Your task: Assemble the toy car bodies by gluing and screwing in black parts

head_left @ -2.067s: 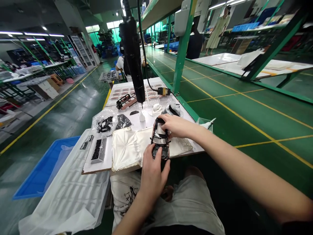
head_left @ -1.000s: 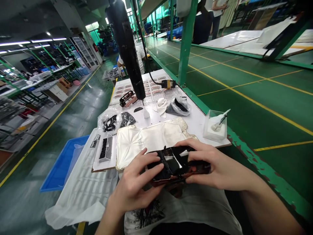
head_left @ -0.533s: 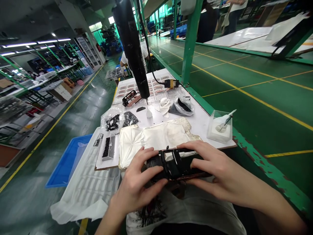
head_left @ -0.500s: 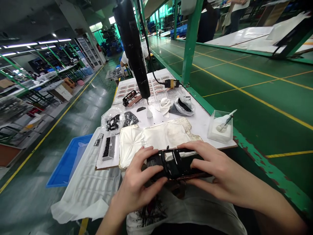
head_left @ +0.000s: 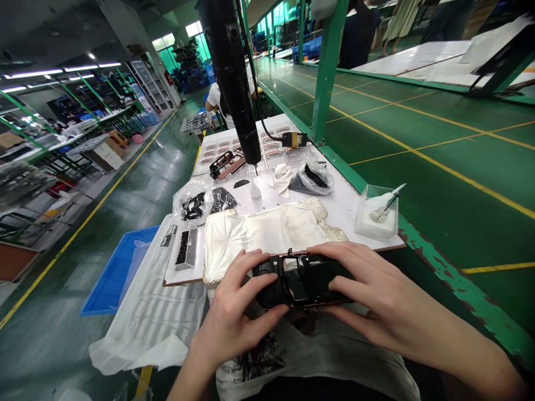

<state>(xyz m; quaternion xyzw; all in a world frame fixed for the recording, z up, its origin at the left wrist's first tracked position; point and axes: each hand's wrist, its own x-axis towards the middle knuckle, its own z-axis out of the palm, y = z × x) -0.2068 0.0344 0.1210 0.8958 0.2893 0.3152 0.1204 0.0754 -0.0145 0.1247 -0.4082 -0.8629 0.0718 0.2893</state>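
A glossy black model car body [head_left: 298, 278] is held level in front of my lap, just past the near edge of the white cushioned pad [head_left: 271, 231]. My left hand [head_left: 240, 303] grips its left end, fingers on top and thumb along the near side. My right hand [head_left: 363, 284] holds the right end with its fingers spread over the top and near side. Farther back on the table, a black and copper-coloured car body [head_left: 228, 164] lies below the hanging black screwdriver [head_left: 234, 83].
Bags of black parts [head_left: 194, 206] [head_left: 313, 177] and a tray of small black pieces [head_left: 184, 249] lie on the table. A clear box with a bottle [head_left: 377, 214] stands at the right edge. A blue bin [head_left: 112, 273] is at left; a person [head_left: 221, 100] sits beyond.
The car body has tilted slightly, so its top shows more. Both hands keep their hold with small shifts. The hanging screwdriver has swung a little to the right.
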